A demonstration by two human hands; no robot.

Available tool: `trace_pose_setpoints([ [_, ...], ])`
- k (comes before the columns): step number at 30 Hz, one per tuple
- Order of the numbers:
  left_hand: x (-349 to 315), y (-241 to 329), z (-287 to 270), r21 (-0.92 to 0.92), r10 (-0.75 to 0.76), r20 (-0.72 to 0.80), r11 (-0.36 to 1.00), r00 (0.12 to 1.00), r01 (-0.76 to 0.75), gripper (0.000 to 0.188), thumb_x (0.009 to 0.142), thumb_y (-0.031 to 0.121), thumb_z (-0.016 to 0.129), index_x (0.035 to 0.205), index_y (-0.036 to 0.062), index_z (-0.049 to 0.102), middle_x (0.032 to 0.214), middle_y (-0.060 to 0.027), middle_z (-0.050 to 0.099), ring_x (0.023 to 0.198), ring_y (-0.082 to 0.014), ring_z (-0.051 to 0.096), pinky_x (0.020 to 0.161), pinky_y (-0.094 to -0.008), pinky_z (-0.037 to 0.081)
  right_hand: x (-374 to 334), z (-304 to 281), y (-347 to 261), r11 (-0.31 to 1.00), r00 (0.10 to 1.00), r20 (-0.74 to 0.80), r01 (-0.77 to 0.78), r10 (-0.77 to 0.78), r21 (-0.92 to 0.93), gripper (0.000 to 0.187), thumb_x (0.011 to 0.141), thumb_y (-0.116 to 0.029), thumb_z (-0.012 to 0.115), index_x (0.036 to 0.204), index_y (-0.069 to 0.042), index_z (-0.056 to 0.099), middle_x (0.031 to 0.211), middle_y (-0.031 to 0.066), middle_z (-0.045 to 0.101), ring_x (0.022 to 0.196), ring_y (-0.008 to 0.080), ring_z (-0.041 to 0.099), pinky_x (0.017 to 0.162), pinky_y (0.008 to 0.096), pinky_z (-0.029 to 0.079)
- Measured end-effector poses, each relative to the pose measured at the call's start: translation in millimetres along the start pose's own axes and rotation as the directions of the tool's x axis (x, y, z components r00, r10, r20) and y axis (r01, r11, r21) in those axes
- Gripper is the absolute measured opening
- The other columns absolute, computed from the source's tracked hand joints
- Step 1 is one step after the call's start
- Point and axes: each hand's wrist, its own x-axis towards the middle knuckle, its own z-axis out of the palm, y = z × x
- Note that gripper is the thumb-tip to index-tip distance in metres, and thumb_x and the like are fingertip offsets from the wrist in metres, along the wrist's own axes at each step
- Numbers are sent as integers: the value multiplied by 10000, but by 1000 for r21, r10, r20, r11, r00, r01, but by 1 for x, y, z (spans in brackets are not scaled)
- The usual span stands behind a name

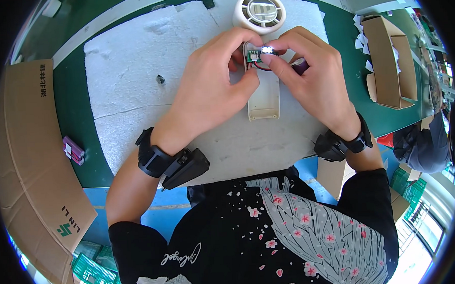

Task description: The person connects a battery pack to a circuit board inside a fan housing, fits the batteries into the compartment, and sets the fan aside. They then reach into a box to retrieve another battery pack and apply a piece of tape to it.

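A cream handheld fan lies on the foam sheet, its round grille head [259, 11] at the far side and its hollow handle casing [264, 101] toward me. Across the upper handle, my left hand [212, 72] curls its fingers and thumb around the casing beside a small green circuit board [253, 56]. My right hand [315, 71] pinches a small part with a lit white display [267, 49] between thumb and fingers. Red and black wires [261, 66] run below the board. A purple cylindrical battery [300, 66] shows under my right palm, partly hidden.
The white foam sheet [130, 85] covers much of the green table [72, 115]; a dark scrap [160, 79] lies on it. Purple batteries [73, 150] sit at the left. A large cardboard box [28, 164] stands far left, an open carton [385, 61] at right.
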Motion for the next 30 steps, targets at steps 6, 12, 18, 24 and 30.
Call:
trace_pose_setpoints([
  [6, 0, -2, 1, -9, 15, 0, 1000, 1000, -15, 292, 736, 27, 606, 1025, 44, 570, 843, -117, 602, 704, -222, 595, 650, -325, 489, -1, -2, 1, 998, 998, 3, 57, -57, -23, 164, 787, -47, 729, 939, -7, 682, 868, 71, 640, 629, 155, 609, 544, 236, 498],
  [12, 1, 4, -1, -10, -133, 71, 991, 989, 134, 316, 770, -40, 592, 1075, 35, 551, 896, -20, 598, 790, -110, 577, 712, -245, 461, -1, -2, 2, 993, 995, -2, 102, -102, -61, 190, 770, -42, 743, 951, -18, 694, 867, 71, 642, 644, 160, 622, 553, 238, 511],
  [18, 0, 3, 0, 18, -154, 40, 988, 987, 154, 309, 760, -46, 598, 1053, 34, 543, 908, -18, 603, 795, -102, 578, 698, -244, 465, 0, 1, -3, 993, 997, -35, 68, -72, -93, 180, 762, -47, 752, 932, -19, 697, 861, 70, 649, 659, 162, 639, 572, 241, 529],
  [24, 0, 2, 1, 7, -155, 34, 988, 987, 155, 302, 764, -56, 597, 1049, 28, 539, 933, -26, 602, 803, -106, 583, 710, -253, 482, 0, 4, 1, 984, 986, -78, 137, -146, -113, 196, 746, -46, 768, 929, -22, 704, 852, 64, 651, 645, 155, 630, 561, 231, 519],
  [30, -1, 2, 1, -86, -158, 21, 983, 987, 159, 303, 770, -81, 592, 1051, 19, 534, 966, -38, 596, 826, -118, 596, 751, -261, 503, 0, 4, 0, 972, 978, -91, 170, -187, -161, 194, 741, -47, 776, 924, -23, 717, 850, 66, 650, 623, 144, 609, 539, 226, 497],
])
